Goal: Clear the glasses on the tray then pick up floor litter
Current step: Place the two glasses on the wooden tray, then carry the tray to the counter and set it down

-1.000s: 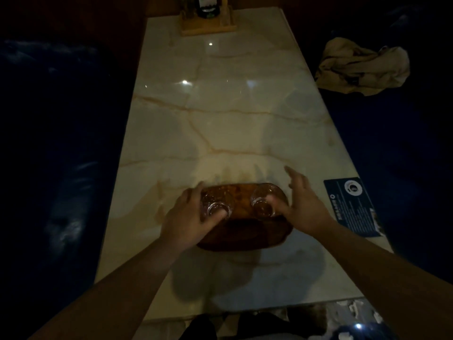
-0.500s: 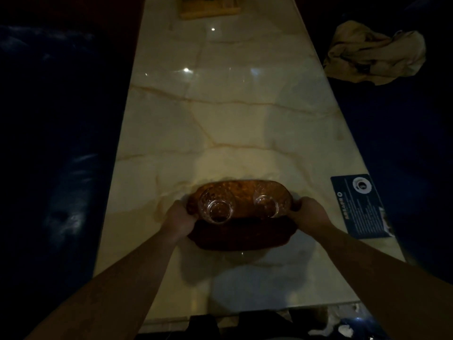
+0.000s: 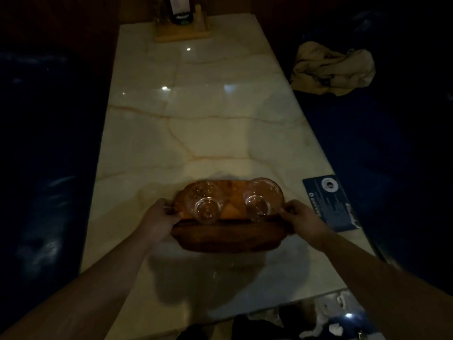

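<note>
A brown wooden tray [image 3: 228, 238] is held just above the near part of a marble table [image 3: 201, 133]. Two clear glasses stand on it: the left glass [image 3: 204, 204] and the right glass [image 3: 259, 201]. My left hand [image 3: 159, 218] grips the tray's left end. My right hand [image 3: 300, 217] grips its right end. The tray casts a shadow on the tabletop below it. Pale bits of litter [image 3: 343, 303] lie on the dark floor by the table's near right corner.
A dark blue card [image 3: 329, 204] lies at the table's right edge. A wooden holder with a bottle [image 3: 182, 23] stands at the far end. A crumpled beige cloth [image 3: 333, 69] rests on the dark blue seat to the right. Another dark seat runs along the left.
My hands moved from the two glasses to the ends of the tray and closed on them. The tray has since risen a little off the table, towards me.
</note>
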